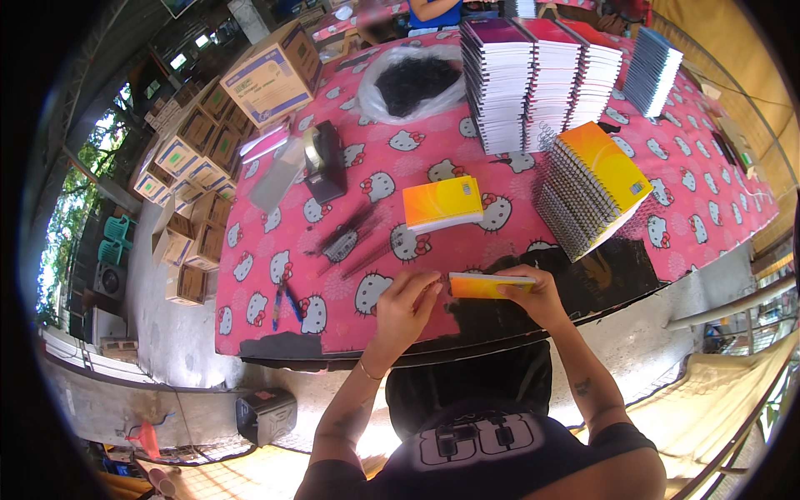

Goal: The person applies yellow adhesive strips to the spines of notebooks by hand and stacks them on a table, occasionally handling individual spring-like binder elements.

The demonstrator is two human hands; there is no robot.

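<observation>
My right hand (540, 293) grips a small yellow and orange notebook (479, 287) at its right end, holding it on edge just above the table's front. Close to the notebook's left end is my left hand (408, 300), its fingers pinched together; whatever they hold is too small to make out. Beyond both hands lies a short stack of matching yellow and orange notebooks (442, 204). Loose dark binding coils (343, 237) are spread to the left of that stack. On the right stands a tall pile of spiral-bound yellow notebooks (592, 187).
A tape dispenser (323, 162), a blue pen (293, 304) and a cardboard box (273, 75) are on the left. Behind are a plastic bag of black coils (412, 83) and tall stacks of red and purple notebooks (533, 87). A person's arm (433, 10) shows at the far edge.
</observation>
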